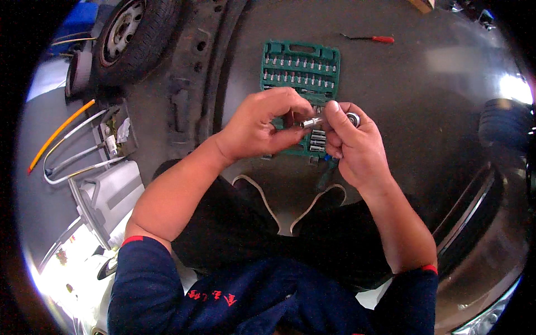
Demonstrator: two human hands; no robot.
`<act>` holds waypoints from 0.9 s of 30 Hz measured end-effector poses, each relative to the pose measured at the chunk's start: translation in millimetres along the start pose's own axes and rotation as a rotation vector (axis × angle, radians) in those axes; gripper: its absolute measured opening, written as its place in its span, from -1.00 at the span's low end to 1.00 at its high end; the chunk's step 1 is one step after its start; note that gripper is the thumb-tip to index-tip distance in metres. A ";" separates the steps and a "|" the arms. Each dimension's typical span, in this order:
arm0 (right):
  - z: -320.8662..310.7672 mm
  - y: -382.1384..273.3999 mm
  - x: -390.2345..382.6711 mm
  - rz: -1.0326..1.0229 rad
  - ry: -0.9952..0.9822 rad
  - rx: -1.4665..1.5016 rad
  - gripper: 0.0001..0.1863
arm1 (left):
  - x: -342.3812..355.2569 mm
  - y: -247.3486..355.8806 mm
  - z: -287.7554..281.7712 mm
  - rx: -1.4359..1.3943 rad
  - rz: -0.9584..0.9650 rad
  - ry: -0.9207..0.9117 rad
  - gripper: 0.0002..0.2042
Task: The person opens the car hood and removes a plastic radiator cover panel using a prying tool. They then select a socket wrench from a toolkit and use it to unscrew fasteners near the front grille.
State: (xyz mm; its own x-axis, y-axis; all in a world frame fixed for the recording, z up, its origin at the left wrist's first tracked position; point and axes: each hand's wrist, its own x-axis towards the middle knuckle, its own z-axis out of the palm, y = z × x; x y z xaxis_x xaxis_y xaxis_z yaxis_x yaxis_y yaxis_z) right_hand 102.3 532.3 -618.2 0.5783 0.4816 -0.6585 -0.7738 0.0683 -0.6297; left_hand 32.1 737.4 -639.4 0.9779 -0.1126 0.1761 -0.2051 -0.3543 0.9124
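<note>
My left hand (265, 123) is closed, with thumb and fingertips pinching a small shiny metal socket (310, 122). The right fingertips meet the socket's other end. My right hand (357, 139) is closed around a ratchet wrench; its round metal head (353, 119) shows beside the thumb, and a dark green handle (326, 176) hangs below the fingers. Beneath both hands lies an opened green socket-set case (299, 50), with rows of small bits in its far half. Several larger sockets (317, 140) sit in its near half, which my hands partly cover.
A red-handled tool (383, 39) lies on the floor beyond the case, to the right. At the far left stands a wheel with its tyre (159, 42), beside a long dark metal part (184, 106). Hoses (61, 135) lie left; a dark glossy car panel (480, 245) curves along the right.
</note>
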 end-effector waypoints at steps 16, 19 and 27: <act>-2.2 1.6 2.8 -0.205 -0.053 -0.127 -0.76 | -3.2 3.1 -0.7 0.019 0.003 0.012 -0.71; -5.3 -2.5 3.2 -0.234 -0.093 -0.158 -0.78 | -1.8 0.2 0.3 0.008 0.014 0.005 -0.72; -4.0 -2.8 6.4 -0.239 -0.074 -0.202 -0.75 | -4.1 -6.8 0.5 0.022 0.002 -0.028 -0.73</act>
State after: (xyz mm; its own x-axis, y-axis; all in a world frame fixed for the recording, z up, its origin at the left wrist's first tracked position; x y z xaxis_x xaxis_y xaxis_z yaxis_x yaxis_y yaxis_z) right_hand 109.2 531.6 -622.2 0.7115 0.5359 -0.4545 -0.5468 0.0160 -0.8371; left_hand 29.5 739.9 -646.5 0.9761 -0.1393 0.1667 -0.2078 -0.3743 0.9037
